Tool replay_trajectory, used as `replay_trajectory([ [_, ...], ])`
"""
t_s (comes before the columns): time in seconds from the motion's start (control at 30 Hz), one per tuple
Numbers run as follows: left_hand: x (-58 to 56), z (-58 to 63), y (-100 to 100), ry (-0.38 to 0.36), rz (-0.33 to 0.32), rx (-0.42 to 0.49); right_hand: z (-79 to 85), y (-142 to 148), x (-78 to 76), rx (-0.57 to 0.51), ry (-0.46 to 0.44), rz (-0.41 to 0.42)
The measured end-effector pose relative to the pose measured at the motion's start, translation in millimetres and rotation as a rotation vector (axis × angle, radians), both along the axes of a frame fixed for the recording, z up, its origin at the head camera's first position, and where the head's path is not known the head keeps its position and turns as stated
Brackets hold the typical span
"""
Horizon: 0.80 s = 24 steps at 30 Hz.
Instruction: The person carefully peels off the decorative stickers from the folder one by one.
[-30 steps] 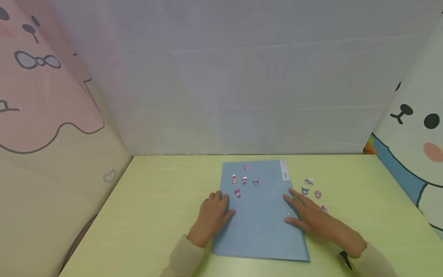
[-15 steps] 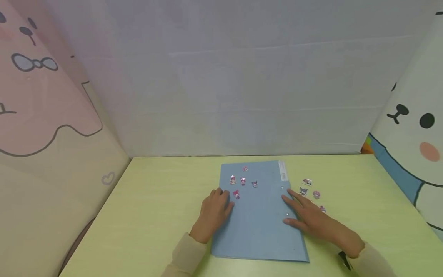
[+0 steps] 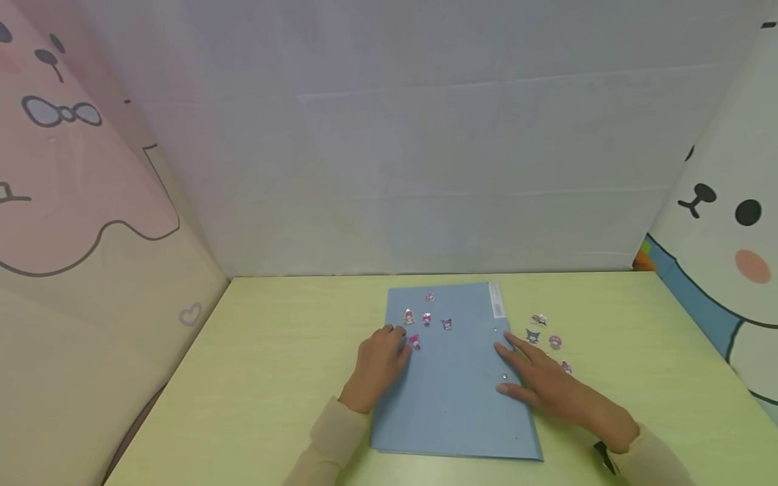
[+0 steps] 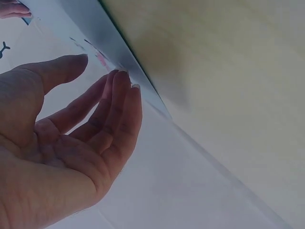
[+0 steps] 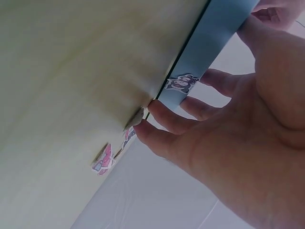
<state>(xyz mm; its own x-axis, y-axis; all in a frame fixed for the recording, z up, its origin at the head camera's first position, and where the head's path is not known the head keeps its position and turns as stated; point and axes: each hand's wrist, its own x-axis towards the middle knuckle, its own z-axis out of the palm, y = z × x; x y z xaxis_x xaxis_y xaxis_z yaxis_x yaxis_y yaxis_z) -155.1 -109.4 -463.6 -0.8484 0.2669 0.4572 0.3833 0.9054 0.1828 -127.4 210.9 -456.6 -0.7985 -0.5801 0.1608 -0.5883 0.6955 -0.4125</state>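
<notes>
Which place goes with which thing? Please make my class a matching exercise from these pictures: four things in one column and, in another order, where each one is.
Things:
1. white label
2. left hand
3. right hand
4. blue folder

Places:
A. at the folder's left edge
B. lying on the yellow-green table
C. at the folder's far right corner
D. at the folder's right edge, with fingers spread over it

Right pairs: 1-C, 2-A, 3-D, 4-B
</notes>
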Motion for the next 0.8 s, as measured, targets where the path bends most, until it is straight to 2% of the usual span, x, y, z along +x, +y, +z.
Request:
replay_trajectory([
  [0.3,-8.6,3.1,5.3,-0.062,-0.021,0.037,1.7,-0.8,0.1,0.001,0.014,0.006],
  [0.8,-17.3,6.2,12.4,-0.119,0.002,0.033,2.0,-1.2,-0.4,0.004,-0.012,-0.001],
])
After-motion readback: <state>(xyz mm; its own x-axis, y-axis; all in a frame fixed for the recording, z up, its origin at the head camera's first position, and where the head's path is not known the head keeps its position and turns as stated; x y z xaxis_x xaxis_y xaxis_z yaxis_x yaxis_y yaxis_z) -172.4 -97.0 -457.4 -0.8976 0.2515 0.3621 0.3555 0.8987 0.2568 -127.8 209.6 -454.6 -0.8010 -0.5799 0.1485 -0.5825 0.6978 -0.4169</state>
